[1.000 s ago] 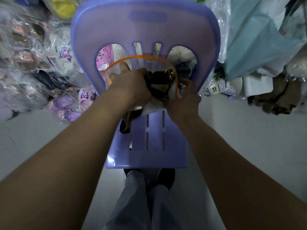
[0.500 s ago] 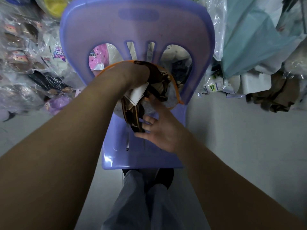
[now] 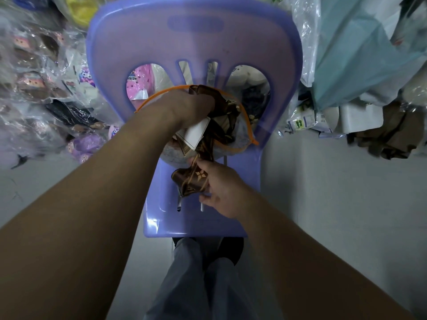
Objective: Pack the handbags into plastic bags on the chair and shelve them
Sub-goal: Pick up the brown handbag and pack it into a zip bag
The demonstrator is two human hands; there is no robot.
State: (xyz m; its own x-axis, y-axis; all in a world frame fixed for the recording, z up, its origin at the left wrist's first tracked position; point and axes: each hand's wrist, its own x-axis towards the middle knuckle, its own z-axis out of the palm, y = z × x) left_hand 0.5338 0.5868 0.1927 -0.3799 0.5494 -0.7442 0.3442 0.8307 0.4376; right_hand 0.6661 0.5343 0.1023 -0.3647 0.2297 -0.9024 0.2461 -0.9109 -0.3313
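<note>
Left hand [image 3: 184,107] pushed into orange-rimmed plastic bag [image 3: 250,132] on purple chair [image 3: 194,218], closed around brown handbag [image 3: 221,116]. Right hand [image 3: 221,192] just below, pinching loose patterned strap [image 3: 191,181]. Risk: strap left hanging outside the rim, jamming closure; bag sliding off under the push.

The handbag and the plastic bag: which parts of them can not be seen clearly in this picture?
- Handbag, head view: its body is hidden by the left hand.
- Strap: its end is covered by the right hand.
- White tag: print too small.
- Plastic bag: its bottom lies behind both.
</note>
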